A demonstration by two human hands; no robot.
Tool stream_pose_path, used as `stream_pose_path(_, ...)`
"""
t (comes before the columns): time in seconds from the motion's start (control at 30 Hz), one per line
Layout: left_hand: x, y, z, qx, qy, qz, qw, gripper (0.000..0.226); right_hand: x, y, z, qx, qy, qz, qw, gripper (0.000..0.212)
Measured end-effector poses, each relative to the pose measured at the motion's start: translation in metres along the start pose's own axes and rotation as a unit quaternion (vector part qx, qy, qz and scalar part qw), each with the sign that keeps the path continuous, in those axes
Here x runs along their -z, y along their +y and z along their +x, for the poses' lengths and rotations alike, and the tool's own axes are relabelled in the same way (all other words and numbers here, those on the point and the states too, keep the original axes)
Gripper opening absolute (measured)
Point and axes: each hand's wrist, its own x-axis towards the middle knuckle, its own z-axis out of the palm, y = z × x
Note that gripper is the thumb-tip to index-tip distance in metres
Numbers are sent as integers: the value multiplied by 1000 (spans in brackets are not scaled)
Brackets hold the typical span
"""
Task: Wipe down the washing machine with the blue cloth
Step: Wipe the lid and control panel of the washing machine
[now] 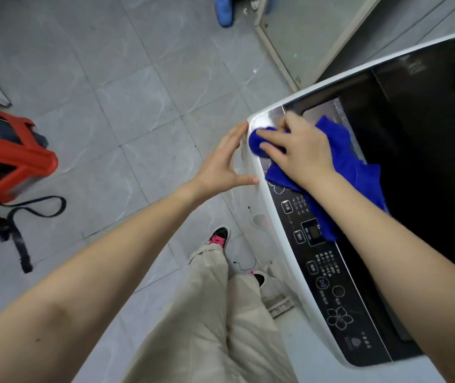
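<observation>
The white top-loading washing machine (276,217) stands at the right, with a dark lid and a dark control panel (328,275) along its front edge. The blue cloth (350,161) lies bunched on the panel's far-left corner. My right hand (295,150) lies on top of the cloth with its fingers curled round the bunched end, pressing it to the corner. My left hand (223,164) is open, its fingers and thumb spread against the machine's white left side near that corner.
A red plastic stool (8,158) lies on the grey tiled floor at the left, with a black strap (22,217) beside it. A door frame (278,48) rises behind the machine. My legs and shoes (221,236) stand close to the machine's front.
</observation>
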Motion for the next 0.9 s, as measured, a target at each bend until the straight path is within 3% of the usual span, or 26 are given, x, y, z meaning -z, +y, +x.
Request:
stream_pose_path(0.2,-12,12,-17,26,-2,-16,1000,113,22,9,-147,105,-75,22,991,26)
stream_pose_path(0.3,-23,15,-28,33,3,-34,999,101,28,23,-150,146,-83,11,986,26)
stream_pose_path(0.47,-44,18,-42,99,8,-121,988,87,16,24,-68,-52,26,4,998,26)
stream_pose_path(0.53,-51,20,-47,116,10,-157,981,87,15,23,-59,-76,28,9,997,27)
stream_pose_path(0.9,-78,30,-61,128,45,-166,977,110,49,40,-221,129,-85,43,987,28)
